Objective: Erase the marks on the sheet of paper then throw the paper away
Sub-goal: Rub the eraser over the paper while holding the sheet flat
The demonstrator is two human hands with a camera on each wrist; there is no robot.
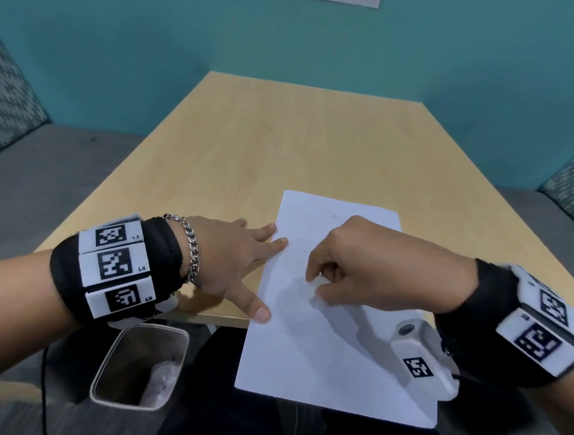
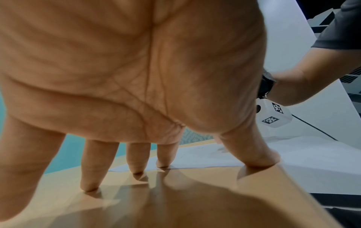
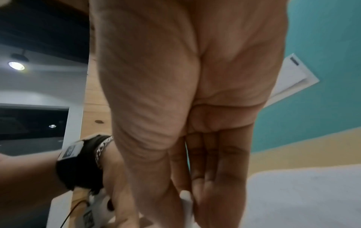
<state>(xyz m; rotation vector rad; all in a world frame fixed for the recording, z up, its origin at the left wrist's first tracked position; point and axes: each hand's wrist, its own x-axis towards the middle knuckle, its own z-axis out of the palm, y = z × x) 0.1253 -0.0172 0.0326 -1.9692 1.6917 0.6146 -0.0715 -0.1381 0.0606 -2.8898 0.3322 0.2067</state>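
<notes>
- left hand (image 1: 230,261) lies flat w/ fingers spread wide; index tip and thumb tip press the left edge of the paper (image 1: 325,323), other fingertips on the table (image 1: 250,139) just beside it. Likely there as an anchor so the sheet won't slide or crumple under rubbing
- right hand (image 1: 353,267) is curled, thumb and fingers pinching a small white eraser (image 1: 315,282) down onto the sheet's middle; tight low pinch prob gives pressure and control
- paper is on the near right part of the table, its near end hanging past the table edge toward the person; a few faint marks (image 1: 305,251) show just left of the right hand, far half looks almost blank
- bin (image 1: 140,365) stands on the floor, near left, below the table edge; close by, so the throw-away step needs only a short reach
- erasing looks not yet finished
</notes>
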